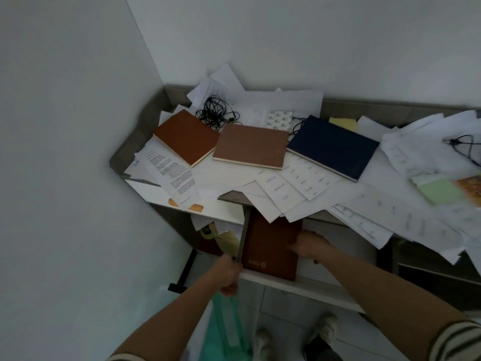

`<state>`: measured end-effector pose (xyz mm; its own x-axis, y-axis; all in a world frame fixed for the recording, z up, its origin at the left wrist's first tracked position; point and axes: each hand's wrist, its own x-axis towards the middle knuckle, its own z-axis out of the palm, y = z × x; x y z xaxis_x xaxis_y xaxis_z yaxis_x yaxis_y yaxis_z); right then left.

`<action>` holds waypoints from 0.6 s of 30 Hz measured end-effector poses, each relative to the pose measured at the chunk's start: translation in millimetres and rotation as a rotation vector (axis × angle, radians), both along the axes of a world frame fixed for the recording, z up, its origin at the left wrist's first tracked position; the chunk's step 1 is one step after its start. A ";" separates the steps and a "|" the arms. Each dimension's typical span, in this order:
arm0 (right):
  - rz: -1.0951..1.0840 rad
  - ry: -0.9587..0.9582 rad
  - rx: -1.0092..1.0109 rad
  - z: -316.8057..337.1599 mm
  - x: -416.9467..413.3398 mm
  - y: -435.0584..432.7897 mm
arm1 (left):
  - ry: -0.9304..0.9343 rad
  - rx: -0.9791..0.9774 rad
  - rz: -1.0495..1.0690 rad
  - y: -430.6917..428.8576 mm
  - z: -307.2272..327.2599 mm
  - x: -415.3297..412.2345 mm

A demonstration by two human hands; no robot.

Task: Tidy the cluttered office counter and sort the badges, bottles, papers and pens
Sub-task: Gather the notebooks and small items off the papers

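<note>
**A:** What crowds the pale brown notebook?

**B:** Loose papers lie under it all over the counter. In front of it they spill over the edge and overhang the open drawer, hiding the drawer's back. An orange-brown notebook lies just left of it and a navy notebook just right. Their corners meet its edges, but I cannot tell whether they touch. A tangled black cable sits behind it to the left.

**A:** Counts?

**B:** 4 notebooks: 3 on the counter and 1 dark brown notebook in the drawer, below and in front of the pale one. There are 2 black cables, the second cable well to its right. There is 1 yellow pad behind and to its right, and 1 green pad far right. The sheets are too many to count.

**A:** And the 2 hands?

**B:** The right hand holds the dark brown notebook by its right edge. The left hand is a closed fist at the drawer's front left corner, and a green bag hangs from it. I cannot tell whether it also grips the drawer wall.

**A:** Anything unclear?

**B:** The light is dim and the print on the papers is unreadable. An orange-yellow item far right is cut off by the frame. A jumble under the counter, left of the drawer, is hard to make out.
</note>
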<state>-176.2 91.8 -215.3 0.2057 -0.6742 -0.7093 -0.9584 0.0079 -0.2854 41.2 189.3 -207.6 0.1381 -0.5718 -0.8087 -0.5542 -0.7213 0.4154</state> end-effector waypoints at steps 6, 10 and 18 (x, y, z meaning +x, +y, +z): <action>-0.078 -0.258 -0.207 53.6 -19.0 1.9 | -0.356 -0.412 -0.262 -52.9 46.7 12.3; -0.197 -0.328 -0.514 106.3 -46.1 -24.7 | -0.265 -0.654 -0.093 -108.9 80.9 0.4; -0.252 -0.127 -0.589 121.7 -108.3 -150.7 | -0.383 -0.790 -0.299 -187.0 81.0 -49.4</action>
